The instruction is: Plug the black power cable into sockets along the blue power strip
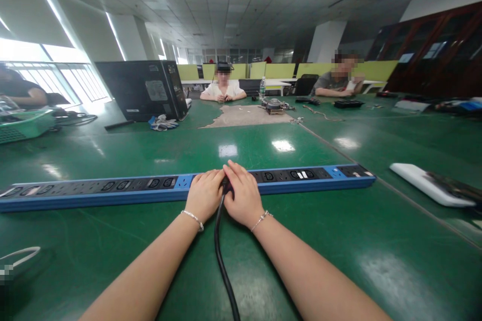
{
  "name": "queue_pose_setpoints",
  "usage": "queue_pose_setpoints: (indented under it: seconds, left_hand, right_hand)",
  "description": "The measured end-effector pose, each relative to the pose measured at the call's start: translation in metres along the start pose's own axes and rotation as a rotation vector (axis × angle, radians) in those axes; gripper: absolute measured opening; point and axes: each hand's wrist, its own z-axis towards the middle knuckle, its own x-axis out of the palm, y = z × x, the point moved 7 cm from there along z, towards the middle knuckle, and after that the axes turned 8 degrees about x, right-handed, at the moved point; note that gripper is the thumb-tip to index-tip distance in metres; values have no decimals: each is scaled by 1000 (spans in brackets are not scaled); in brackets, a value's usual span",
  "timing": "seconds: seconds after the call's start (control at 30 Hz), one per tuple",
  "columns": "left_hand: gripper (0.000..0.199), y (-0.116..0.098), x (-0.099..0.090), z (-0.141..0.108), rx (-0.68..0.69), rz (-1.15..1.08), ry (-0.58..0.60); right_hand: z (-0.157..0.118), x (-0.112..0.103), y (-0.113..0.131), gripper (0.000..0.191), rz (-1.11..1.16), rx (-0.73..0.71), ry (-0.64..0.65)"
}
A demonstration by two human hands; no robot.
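A long blue power strip (pixel 143 186) with black sockets lies across the green table. Both my hands meet over its middle. My left hand (pixel 205 191) rests on the strip, fingers together, against the black plug at the end of a thick black cable (pixel 223 256). My right hand (pixel 244 191) closes round the same plug from the other side. Most of the plug is hidden between my hands, so how far it sits in a socket cannot be seen. From there the cable runs down toward the bottom edge between my forearms.
A white object (pixel 425 185) lies at the right. Farther back stand a black computer case (pixel 139 91), gloves (pixel 163 123), a green basket (pixel 22 128) and a bottle (pixel 262 88). Several people sit round the table. A white loop (pixel 22 253) is at the lower left.
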Motion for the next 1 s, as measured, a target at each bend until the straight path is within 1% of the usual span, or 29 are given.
queue_pose_setpoints:
  seconds: [0.1,0.2,0.3,0.37,0.5,0.57,0.67,0.77,1.0]
  left_hand:
    - [29,-1,3,-4,9,39,-14]
    - [33,-4,3,-6,37,59,-33]
    - [46,0,4,-6,-5,75,-57]
    - [50,4,5,-6,-47,83,-65]
    - [40,6,10,-5,-35,84,-48]
    - [40,6,10,-6,-18,81,-49]
    - [41,5,10,-6,-14,73,-67]
    - [38,5,9,-6,-18,63,-86]
    - [38,6,7,-7,-19,50,-99]
  right_hand:
    - [-2,0,11,57,56,-107,41]
    - [0,3,11,54,114,-135,83]
    - [3,5,8,48,130,-122,94]
    - [4,4,7,42,89,-110,94]
    - [4,3,11,36,-46,-96,75]
    - [2,3,14,36,-80,-109,64]
    - [0,5,17,37,-95,-135,56]
    - [1,6,15,36,-103,-114,36]
    - [2,6,14,36,-99,-99,28]
